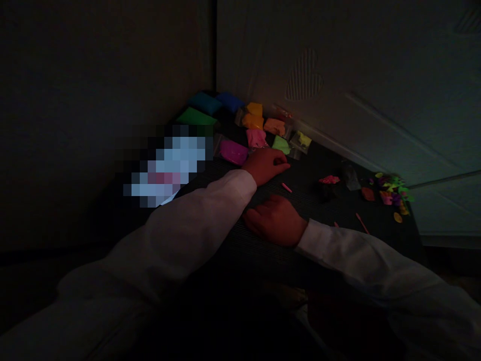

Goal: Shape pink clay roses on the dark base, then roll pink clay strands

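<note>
The background is taken up by a pale panel (376, 75), on which a heart-shaped relief (304, 77) is marked. Against it a dark counter (323, 160) is set, and the whole scene is dimly lit. The counter is crossed from below by the left sleeve (188, 230) and the right sleeve (361, 250), both pale. At the left, a bright patch (176, 165) is masked by pixels, so its detail is hidden.

The left hand (265, 164) is held near the packets, its fingers bent and its thumb side turned right; whether anything is clasped in its grip cannot be told. The right hand (278, 220) is curled low over the counter, and its grip is hidden beneath the knuckles, so its state cannot be told either.

Beside the left hand are placed a magenta packet (233, 152), a pink packet (256, 137) and a light green packet (281, 145). Farther back, green (196, 117), teal (205, 103) and blue packets (230, 102) are grouped.

At the right end, small coloured pieces (393, 188) are clustered. A reddish-pink piece (329, 179) is seen nearer the hands. Between the two hands, a short pink stick (286, 187) is laid on the counter.
</note>
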Tool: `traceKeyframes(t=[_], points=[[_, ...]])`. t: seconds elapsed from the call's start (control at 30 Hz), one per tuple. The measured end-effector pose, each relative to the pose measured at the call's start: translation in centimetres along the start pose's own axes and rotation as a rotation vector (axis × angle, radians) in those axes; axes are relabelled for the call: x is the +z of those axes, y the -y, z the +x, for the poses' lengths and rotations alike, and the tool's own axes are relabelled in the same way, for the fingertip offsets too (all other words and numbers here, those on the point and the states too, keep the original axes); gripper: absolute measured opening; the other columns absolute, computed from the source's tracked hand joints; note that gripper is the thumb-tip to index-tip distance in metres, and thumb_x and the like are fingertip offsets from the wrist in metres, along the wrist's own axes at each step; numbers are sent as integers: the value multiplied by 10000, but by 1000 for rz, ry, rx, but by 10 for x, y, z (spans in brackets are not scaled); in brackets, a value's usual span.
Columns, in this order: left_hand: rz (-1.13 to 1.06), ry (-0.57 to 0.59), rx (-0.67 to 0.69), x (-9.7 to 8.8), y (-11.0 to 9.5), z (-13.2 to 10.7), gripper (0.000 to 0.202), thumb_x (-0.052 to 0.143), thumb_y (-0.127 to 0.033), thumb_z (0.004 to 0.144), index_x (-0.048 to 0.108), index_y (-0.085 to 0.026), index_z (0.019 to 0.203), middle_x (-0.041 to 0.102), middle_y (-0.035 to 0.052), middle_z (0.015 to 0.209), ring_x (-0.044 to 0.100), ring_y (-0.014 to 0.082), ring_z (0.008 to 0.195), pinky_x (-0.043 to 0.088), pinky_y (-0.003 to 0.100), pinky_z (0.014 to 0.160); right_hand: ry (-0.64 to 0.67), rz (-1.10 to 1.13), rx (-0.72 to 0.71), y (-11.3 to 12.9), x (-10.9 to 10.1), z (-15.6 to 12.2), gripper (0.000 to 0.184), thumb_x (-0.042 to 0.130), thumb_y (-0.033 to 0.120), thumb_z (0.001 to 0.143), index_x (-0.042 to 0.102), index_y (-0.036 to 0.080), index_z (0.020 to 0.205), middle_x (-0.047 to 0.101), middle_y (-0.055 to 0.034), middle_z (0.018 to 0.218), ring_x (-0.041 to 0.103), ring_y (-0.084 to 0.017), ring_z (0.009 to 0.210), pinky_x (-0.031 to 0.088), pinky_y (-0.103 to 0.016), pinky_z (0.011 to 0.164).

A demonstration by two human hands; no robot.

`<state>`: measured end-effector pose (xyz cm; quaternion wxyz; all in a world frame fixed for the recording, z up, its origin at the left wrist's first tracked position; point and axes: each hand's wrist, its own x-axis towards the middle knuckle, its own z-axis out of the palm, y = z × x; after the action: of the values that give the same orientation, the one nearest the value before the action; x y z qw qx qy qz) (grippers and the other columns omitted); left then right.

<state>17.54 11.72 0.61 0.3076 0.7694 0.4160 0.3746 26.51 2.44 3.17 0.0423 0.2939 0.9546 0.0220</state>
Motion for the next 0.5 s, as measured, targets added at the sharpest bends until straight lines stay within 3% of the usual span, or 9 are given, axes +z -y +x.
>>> traceKeyframes(t=[0.17,0.33,0.5], points=[[14,0,-13,-1,-1,0,165,563,-279,686,621,-142,759,614,6,697,532,102,661,400,232,618,-6,-65,143,-6,-2,3,312,280,315,852,547,171,774,605,-24,625,510,-128,538,196,-293,530],[2,5,5,0,0,0,176,559,-285,688,621,-136,759,614,10,698,535,100,657,397,224,608,14,3,18,2,1,1,312,265,305,861,541,178,788,598,-9,606,509,-120,547,202,-290,536],[9,20,22,0,3,2,166,569,-273,678,623,-136,753,612,7,687,532,97,647,391,222,607,-57,-51,154,-10,-10,4,356,251,337,865,549,170,767,601,-18,634,497,-119,541,215,-284,536]])
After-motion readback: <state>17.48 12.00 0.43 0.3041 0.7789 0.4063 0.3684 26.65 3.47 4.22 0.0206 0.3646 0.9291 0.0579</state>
